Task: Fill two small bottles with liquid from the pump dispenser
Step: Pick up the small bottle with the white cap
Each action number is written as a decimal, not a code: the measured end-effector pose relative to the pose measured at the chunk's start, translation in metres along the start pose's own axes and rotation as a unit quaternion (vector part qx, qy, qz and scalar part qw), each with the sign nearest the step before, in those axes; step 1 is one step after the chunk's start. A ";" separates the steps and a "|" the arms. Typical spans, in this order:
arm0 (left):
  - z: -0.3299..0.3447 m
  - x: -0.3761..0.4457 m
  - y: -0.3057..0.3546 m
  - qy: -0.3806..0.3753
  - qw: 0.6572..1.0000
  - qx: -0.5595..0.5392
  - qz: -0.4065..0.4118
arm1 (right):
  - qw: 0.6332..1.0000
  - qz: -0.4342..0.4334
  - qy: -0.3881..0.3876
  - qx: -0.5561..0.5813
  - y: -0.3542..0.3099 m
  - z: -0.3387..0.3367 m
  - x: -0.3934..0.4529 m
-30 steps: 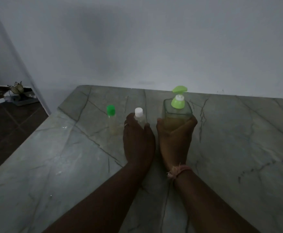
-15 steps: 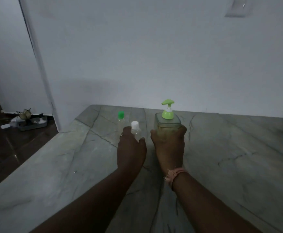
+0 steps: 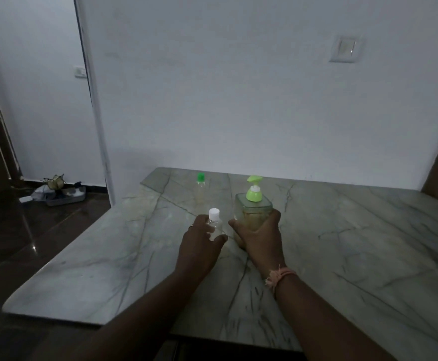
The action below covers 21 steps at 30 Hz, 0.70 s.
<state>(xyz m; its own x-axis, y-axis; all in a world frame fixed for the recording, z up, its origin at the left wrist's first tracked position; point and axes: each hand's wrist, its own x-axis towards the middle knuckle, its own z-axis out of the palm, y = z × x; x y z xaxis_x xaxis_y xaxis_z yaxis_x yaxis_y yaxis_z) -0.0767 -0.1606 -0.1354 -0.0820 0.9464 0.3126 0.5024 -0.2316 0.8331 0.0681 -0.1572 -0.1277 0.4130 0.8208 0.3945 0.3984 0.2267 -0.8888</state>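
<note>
Dispenser [image 3: 253, 213], a square clear bottle with a green pump and yellowish liquid, stands upright on the marble table [image 3: 356, 256] near the table's middle, toward the far wall. The right hand [image 3: 260, 237] wraps round its lower body from the near side, fingers curled at the right face and thumb at the left. At 9 o'clock from the dispenser, just beside it, the white-capped bottle [image 3: 214, 222] stands upright, gripped low by the left hand [image 3: 199, 246], thumb on its right side and fingers on its left. A ring shows on that hand. The green-capped bottle [image 3: 200, 188] stands alone at 11 o'clock from the dispenser, well apart from both hands. A pink thread band [image 3: 280, 275] circles the right wrist.
</note>
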 end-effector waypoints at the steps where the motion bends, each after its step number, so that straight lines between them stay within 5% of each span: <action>1: -0.003 -0.003 0.000 -0.008 1.000 -0.006 0.003 | 1.000 0.005 -0.011 0.005 0.000 -0.003 -0.001; 6: -0.009 -0.008 -0.003 -0.028 0.999 -0.030 0.017 | 0.997 0.042 -0.052 0.043 0.001 -0.017 -0.003; 8: -0.009 -0.007 -0.004 -0.019 0.999 -0.041 0.022 | 0.999 0.011 0.018 0.029 0.000 -0.019 -0.005; 11: -0.011 -0.007 -0.005 0.008 0.998 -0.059 0.036 | 0.980 -0.146 0.137 -0.002 -0.015 -0.021 -0.015; 16: -0.011 -0.008 -0.010 0.032 0.993 -0.078 0.085 | 0.971 -0.198 -0.015 -0.134 -0.055 -0.004 -0.025; 21: -0.009 -0.004 -0.015 0.047 0.990 -0.088 0.098 | 0.959 -0.205 -0.071 -0.182 -0.072 0.019 -0.017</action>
<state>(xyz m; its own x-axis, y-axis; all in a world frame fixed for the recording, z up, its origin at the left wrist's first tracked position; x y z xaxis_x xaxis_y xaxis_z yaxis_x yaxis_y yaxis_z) -0.0917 -0.1633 -0.1445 -0.0816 0.8565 0.5097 0.3592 -0.4518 0.8166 0.0166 -0.1774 -0.0751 0.0560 0.7707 0.6348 0.7738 0.3683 -0.5154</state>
